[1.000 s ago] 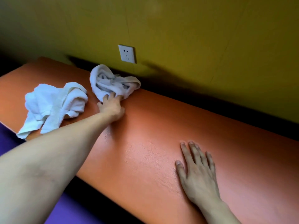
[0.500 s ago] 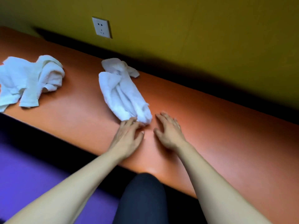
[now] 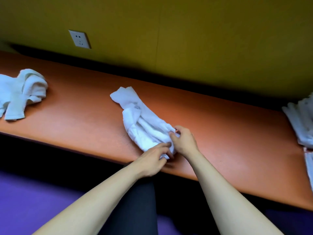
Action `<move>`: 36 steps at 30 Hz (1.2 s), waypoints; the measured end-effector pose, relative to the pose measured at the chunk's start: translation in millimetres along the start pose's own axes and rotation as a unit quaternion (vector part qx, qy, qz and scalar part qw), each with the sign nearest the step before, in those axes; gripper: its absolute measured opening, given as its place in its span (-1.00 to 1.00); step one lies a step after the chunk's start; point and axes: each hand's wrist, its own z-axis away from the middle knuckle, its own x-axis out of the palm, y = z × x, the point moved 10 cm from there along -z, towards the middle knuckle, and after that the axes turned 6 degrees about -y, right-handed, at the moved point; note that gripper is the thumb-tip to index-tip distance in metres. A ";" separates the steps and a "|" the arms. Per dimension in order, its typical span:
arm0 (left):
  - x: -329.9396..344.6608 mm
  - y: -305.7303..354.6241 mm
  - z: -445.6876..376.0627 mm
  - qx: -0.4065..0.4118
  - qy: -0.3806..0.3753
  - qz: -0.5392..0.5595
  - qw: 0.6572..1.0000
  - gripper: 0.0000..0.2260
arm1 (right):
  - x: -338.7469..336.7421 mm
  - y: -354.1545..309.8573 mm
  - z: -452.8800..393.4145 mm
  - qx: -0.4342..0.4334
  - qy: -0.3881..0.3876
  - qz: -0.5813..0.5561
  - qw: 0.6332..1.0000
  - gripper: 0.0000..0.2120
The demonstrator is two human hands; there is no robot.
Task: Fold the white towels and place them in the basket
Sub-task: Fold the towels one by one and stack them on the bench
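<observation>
Since half a second ago both hands have moved onto the crumpled towel: before, they lay flat on the orange bench just short of its near end, and now each has cloth in its grip. More white cloth has also come into view at the right edge.

That bench is a long padded surface in orange, running from the left edge to the right, set against a mustard-yellow wall with a dark gap along the back. A white wall socket sits above the bench's left half. Below the near edge the floor is purple, and a dark-clothed leg shows between the forearms.

As for the towel being worked, it lies in a long bunched strip across the middle of the bench, its far end pointing toward the wall and its near end at the front edge. Its near end is under the left hand, whose fingers curl around the cloth from below-left. On the strip's right side, the right hand pinches a fold between thumb and fingertips. A second towel lies heaped well apart at the far left, and a white pile lies at the right edge, partly cut off.
</observation>
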 end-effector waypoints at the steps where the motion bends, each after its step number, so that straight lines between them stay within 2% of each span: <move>1: -5.6 3.6 1.6 -0.003 0.029 0.004 1.000 -0.71 | -10.0 0.5 3.5 -0.020 0.023 0.001 1.000 -0.92; 4: -47.0 10.7 9.2 -0.016 0.167 -0.007 0.986 -0.75 | -45.9 -0.3 20.4 -0.076 0.103 -0.041 0.991 -0.90; 7: -90.5 30.0 17.6 -0.001 0.268 -0.060 0.961 -0.60 | -71.1 -5.6 32.9 -0.105 0.091 -0.123 0.983 -0.81; 9: -104.0 46.5 10.0 0.014 0.261 -0.117 0.958 -0.38 | -86.3 -23.7 44.8 -0.149 0.057 -0.169 0.973 -0.78; 11: -100.3 62.7 -10.4 0.021 0.182 -0.170 0.968 -0.30 | -97.7 -44.1 57.8 -0.185 0.018 -0.190 0.964 -0.79; 13: -95.2 80.6 -25.3 0.035 0.116 -0.182 0.976 -0.52 | -110.9 -59.2 68.0 -0.207 0.003 -0.171 0.963 -0.82; 15: -103.1 99.7 -24.4 0.043 0.119 -0.129 0.984 -0.81 | -132.3 -63.5 76.1 -0.218 0.019 -0.147 0.964 -0.83; 16: -110.2 107.1 -20.7 0.041 0.134 -0.098 0.985 -0.88 | -145.6 -61.6 79.2 -0.218 0.033 -0.144 0.965 -0.82; 18: -124.0 124.4 -9.8 0.046 0.157 -0.093 0.982 -0.89 | -168.8 -51.7 83.8 -0.195 0.050 -0.139 0.970 -0.81; 21: -141.5 151.7 10.1 0.061 0.191 -0.128 0.971 -0.88 | -187.1 -43.1 91.7 -0.167 0.029 -0.097 0.981 -0.86; 23: -152.2 165.3 21.9 0.066 0.218 -0.148 0.962 -0.87 | -187.0 -33.7 93.6 -0.127 -0.022 0.009 0.992 -0.78; 25: -164.6 176.3 35.7 0.064 0.252 -0.188 0.947 -0.85 | -188.0 -13.4 96.5 -0.061 -0.063 0.154 0.984 -0.72; 27: -179.3 183.6 50.1 0.050 0.286 -0.237 0.927 -0.83 | -201.8 7.8 104.4 -0.011 -0.061 0.218 0.974 -0.65; 33: -206.9 184.6 88.9 0.013 0.337 -0.359 0.870 -0.79 | -256.2 36.5 147.4 0.041 -0.006 0.216 0.976 -0.54; 36: -219.6 173.8 111.2 -0.010 0.365 -0.367 0.856 -0.78 | -273.7 60.7 161.4 0.071 0.020 0.235 0.969 -0.61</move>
